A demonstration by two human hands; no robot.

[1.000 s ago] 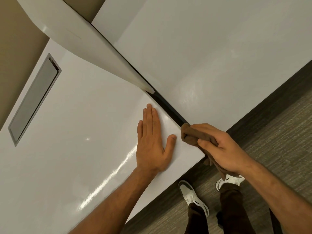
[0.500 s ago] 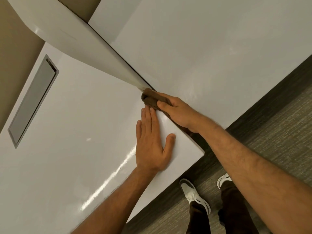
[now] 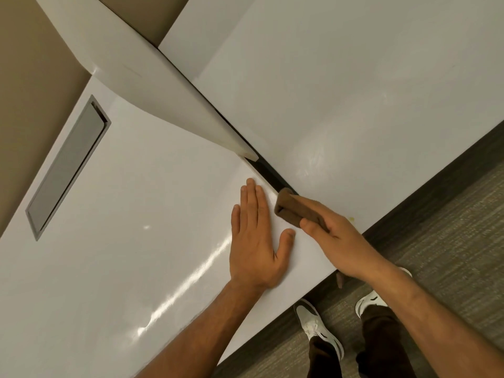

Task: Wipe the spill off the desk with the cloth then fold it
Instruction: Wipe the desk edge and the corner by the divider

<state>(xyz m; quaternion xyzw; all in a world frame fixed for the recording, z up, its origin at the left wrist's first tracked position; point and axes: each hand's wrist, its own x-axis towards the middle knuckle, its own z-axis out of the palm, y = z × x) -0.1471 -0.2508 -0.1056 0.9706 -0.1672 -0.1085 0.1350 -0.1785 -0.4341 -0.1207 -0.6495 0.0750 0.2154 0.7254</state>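
Brown cloth (image 3: 296,211), bunched in the right hand's (image 3: 338,241) curled grip at the desk (image 3: 136,186) edge by the dark gap, left hand (image 3: 255,241) flat and spread beside it; likely soft, light, limp, best taken by corners for folding.

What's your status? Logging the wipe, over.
Left hand flat on desk. Right hand grips brown cloth at the desk gap. Nothing in the way.

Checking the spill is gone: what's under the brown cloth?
The cloth, held by the right hand, covers the desk edge beside the dark gap. Anything beneath is hidden.
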